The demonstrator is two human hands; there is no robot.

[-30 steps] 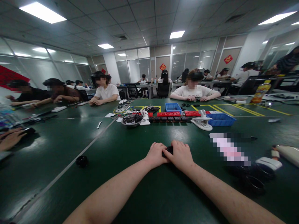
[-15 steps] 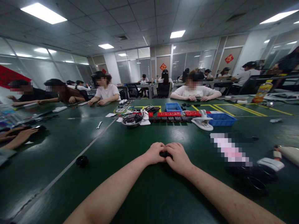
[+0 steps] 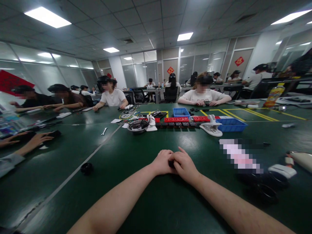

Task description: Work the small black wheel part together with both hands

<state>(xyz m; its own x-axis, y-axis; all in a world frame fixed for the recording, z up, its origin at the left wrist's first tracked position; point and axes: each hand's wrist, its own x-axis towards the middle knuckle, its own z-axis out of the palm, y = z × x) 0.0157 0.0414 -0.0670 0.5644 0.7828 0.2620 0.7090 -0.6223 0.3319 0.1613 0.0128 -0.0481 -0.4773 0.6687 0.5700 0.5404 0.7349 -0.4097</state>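
Observation:
My left hand point(image 3: 162, 162) and my right hand point(image 3: 185, 165) meet over the middle of the green table point(image 3: 131, 146). Between them is a small black object point(image 3: 171, 163), mostly covered by fingers, so its kind does not show. The left fingers are curled around it from the left. From the other side, the right thumb and bent fingers press against it, while one right finger sticks up. Off to the left lies a black round piece point(image 3: 86, 168), apart from both hands.
Black rings point(image 3: 264, 193) and a white device point(image 3: 282, 171) lie at right. Farther back are red power strips point(image 3: 176, 119), a white clamp point(image 3: 211, 128), blue bins point(image 3: 231, 125), coiled cables point(image 3: 137, 126) and a wrench point(image 3: 104, 131). A co-worker's hand point(image 3: 40, 140) works at left.
My right hand has shifted its fingers over the black object, one finger lifting, and less of the object shows. At left, the co-worker's hands have moved rightward.

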